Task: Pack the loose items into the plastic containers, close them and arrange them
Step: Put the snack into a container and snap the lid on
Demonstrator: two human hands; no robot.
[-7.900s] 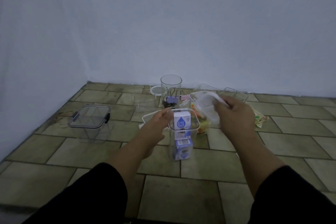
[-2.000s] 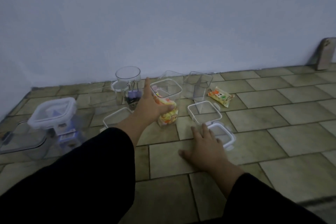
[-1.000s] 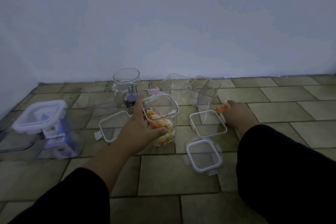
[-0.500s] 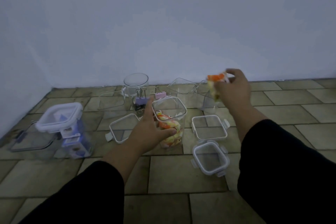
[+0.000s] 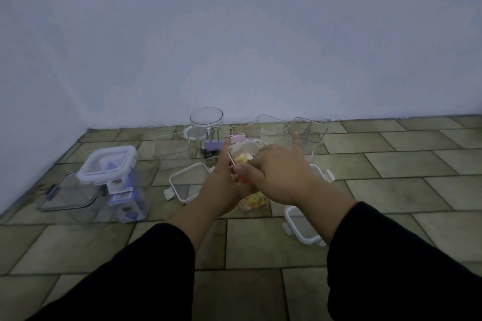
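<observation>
Reaching from black sleeves [image 5: 130,276] across dull olive stone floor tiles [image 5: 391,190], both hands meet at centre frame. A white-rimmed clear square lid [image 5: 305,229] lies at lower right. The left hand [image 5: 221,186] wraps the side of a clear square plastic container [image 5: 243,143] standing on the tiles. The right hand [image 5: 283,177] pinches an orange-and-yellow snack packet [image 5: 243,180] at its open mouth. A lidded clear box [image 5: 108,161] stands at centre left. Behind, empty clear tubs [image 5: 309,129] line the plain pale wall [image 5: 234,34].

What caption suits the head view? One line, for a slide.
Left hand grips a clear container on the floor while the right hand tucks an orange packet inside.
</observation>
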